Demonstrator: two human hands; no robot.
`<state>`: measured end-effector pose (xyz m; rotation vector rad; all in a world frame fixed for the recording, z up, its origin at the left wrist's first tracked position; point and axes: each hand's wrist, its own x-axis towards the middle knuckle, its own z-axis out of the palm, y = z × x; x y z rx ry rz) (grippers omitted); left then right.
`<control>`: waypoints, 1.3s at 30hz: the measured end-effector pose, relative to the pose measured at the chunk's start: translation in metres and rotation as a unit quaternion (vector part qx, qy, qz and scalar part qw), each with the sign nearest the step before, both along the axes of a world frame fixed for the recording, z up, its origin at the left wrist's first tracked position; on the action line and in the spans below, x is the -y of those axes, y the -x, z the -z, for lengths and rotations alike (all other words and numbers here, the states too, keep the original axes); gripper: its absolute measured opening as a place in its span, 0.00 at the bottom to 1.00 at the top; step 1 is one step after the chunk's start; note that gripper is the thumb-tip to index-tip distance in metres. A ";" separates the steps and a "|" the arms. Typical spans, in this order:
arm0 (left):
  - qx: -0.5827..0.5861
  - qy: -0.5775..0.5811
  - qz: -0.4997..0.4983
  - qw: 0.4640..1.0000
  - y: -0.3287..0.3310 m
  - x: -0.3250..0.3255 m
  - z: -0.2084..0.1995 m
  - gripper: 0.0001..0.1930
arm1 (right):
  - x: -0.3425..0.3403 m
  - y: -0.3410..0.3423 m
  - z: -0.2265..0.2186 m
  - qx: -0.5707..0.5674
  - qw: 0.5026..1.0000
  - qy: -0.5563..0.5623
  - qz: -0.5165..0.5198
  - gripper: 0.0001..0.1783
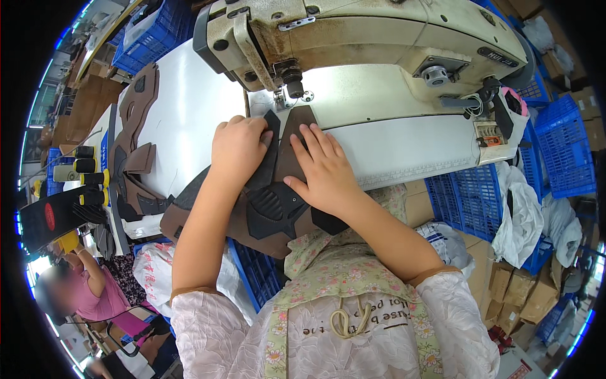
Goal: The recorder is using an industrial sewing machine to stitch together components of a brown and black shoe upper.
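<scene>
A brown and black panel (273,211), shaped like a shoe upper, lies at the front edge of a white sewing table (404,151). My left hand (238,148) is closed, its curled fingers and thumb pinching a black strip of the panel. Flat on the brown part rests my right hand (323,165), fingers spread and nothing gripped. The panel's far tips reach close to the presser foot (281,100) of the sewing machine (360,47). Whether they are under it I cannot tell. Part of the panel hangs over the edge toward my lap.
More brown and black panels (131,158) are heaped on the table's left side. Thread cones (91,180) stand beyond them. Blue crates (464,196) and white bags (519,218) sit at the right. Another person (95,287) works at the far left.
</scene>
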<state>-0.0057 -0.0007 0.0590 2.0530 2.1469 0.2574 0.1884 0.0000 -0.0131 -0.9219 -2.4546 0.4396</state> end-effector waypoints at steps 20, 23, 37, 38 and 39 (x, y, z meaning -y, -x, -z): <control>0.016 -0.015 0.062 0.998 0.010 0.027 0.028 0.24 | 0.007 -0.007 -0.009 0.046 0.998 0.027 -0.020 0.38; 0.035 -0.075 0.047 0.995 0.007 0.030 0.043 0.23 | 0.005 -0.009 -0.010 0.042 0.999 0.025 -0.019 0.38; -0.034 -0.116 0.029 0.992 0.001 0.031 0.052 0.22 | 0.005 -0.010 -0.007 0.041 0.998 0.035 -0.028 0.38; -0.034 -0.116 0.029 0.992 0.000 0.032 0.052 0.22 | 0.005 -0.010 -0.007 0.040 0.998 0.035 -0.027 0.38; -0.044 -0.118 0.028 0.992 -0.001 0.032 0.051 0.22 | 0.004 -0.010 -0.007 0.040 0.998 0.036 -0.027 0.38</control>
